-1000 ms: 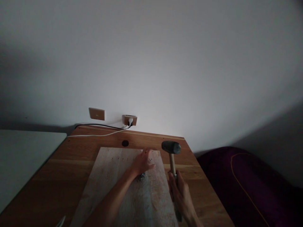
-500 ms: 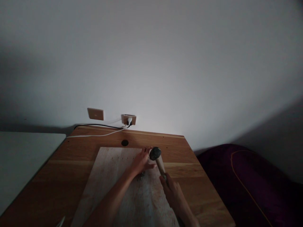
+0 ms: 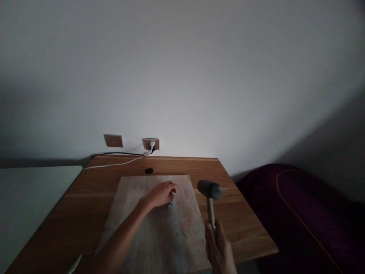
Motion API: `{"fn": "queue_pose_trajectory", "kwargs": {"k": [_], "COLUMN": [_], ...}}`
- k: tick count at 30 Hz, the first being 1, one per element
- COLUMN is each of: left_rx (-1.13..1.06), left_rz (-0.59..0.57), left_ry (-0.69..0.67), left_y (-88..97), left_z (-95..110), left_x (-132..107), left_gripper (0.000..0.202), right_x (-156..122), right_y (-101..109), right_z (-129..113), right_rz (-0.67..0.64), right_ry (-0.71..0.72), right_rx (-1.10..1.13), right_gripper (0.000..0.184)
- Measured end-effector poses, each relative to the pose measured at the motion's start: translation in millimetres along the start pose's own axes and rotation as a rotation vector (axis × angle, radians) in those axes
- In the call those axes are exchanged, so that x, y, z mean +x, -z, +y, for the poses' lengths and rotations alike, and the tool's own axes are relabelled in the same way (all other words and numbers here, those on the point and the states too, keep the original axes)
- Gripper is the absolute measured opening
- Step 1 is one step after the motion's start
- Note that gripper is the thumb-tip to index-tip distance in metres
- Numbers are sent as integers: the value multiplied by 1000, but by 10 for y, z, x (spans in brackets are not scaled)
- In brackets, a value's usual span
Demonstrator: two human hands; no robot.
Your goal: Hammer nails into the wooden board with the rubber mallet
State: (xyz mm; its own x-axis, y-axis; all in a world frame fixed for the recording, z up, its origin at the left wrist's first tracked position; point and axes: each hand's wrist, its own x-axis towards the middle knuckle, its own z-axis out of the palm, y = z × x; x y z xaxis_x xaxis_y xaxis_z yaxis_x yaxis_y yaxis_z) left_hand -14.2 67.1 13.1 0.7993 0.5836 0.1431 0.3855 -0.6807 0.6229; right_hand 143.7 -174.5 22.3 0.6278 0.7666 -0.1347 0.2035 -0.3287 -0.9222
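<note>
OK so nearest thing in view is the right hand [image 3: 219, 247], fingers wrapped snug around the handle of a dark-headed mallet [image 3: 210, 201]. The handle points away from the body, and the head sits crosswise at the far end, up and out over the right side, past the edge of the whitish wooden board [image 3: 168, 243] as seen from here.

The left hand [image 3: 163, 193] is over the board, off to the left of the mallet, fingers curled inward. Can't tell if they're pinching anything. Right by those fingers, on the near side, is a little clump of shiny metal bits [image 3: 170, 204]; nails maybe, too small to say. The left hand is way nearer to it than the right. Just beyond the fingertips, a bit to the right, there's a tiny pale speck [image 3: 179, 185] on the board. So the mallet head lies to the right of both the left fingers and that speck, well apart.

Board's on a wood counter [image 3: 245, 224]. Further back, a plug [image 3: 152, 144] is in the wall outlet [image 3: 146, 143].
</note>
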Motion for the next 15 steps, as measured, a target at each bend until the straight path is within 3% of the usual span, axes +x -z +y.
{"fn": "queue_pose_trajectory", "kwargs": {"k": [3, 7, 12, 15], "left_rx": [139, 215, 324, 399], "left_rz": [-111, -147, -111, -99], "left_ry": [-8, -7, 29, 24], "left_y": [112, 152, 23, -75], "left_z": [122, 240, 296, 321], "left_x": [-212, -376, -430, -435], "left_gripper": [24, 18, 23, 22], "right_x": [144, 253, 287, 288], "right_y": [-57, -122, -142, -161], "right_z": [218, 379, 476, 527], "right_rz": [-100, -124, -168, -166], "right_ry": [-32, -27, -16, 86], "right_rx": [-159, -226, -246, -251], "right_gripper": [75, 78, 79, 71]}}
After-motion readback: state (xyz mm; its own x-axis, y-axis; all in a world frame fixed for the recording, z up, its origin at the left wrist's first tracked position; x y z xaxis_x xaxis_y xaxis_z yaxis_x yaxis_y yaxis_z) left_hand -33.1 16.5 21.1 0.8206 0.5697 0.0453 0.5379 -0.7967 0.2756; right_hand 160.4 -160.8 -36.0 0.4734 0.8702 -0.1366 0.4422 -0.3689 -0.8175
